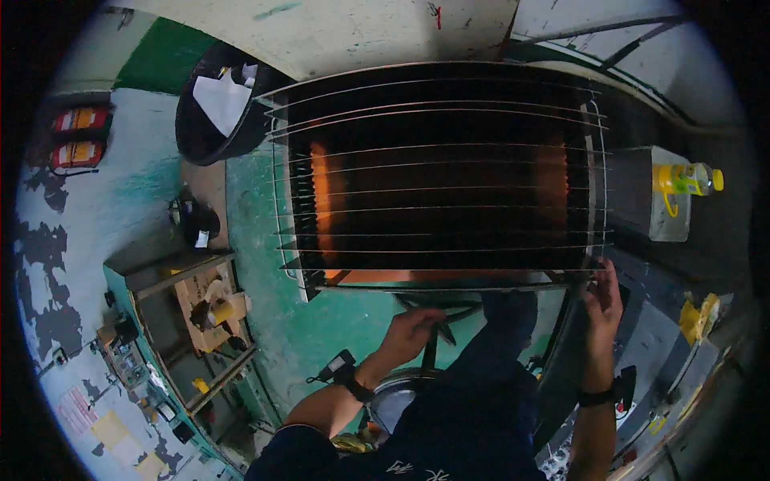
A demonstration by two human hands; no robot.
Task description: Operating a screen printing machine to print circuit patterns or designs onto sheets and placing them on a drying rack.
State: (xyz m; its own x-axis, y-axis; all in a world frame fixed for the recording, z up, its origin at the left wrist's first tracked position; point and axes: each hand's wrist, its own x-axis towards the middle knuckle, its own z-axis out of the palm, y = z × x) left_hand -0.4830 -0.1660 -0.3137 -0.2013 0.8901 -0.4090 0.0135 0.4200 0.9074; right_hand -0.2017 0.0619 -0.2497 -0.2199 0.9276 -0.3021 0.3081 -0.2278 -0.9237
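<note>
A wide black box-shaped rack (441, 278), crossed by several thin metal rods (433, 190), stands in front of me. Orange-lit ribbed strips run down its two inner sides. At its near right corner, my right hand (603, 305) is closed around the edge of the frame, fingertips beside the rod ends. My left hand (411, 335) is below the near edge, apart from the rack, with its fingers curled together. Dark bar-like shapes (457, 311) lie by its fingertips; whether it holds one is unclear. Both wrists wear dark bands.
A black bin (186, 128) with white paper stands far left. A green metal shelf frame (132, 309) holding a cardboard box (210, 309) is at left. On the right, a yellow-capped bottle (690, 179) rests by a grey box (670, 224). A round metal seat (393, 401) is below my left hand.
</note>
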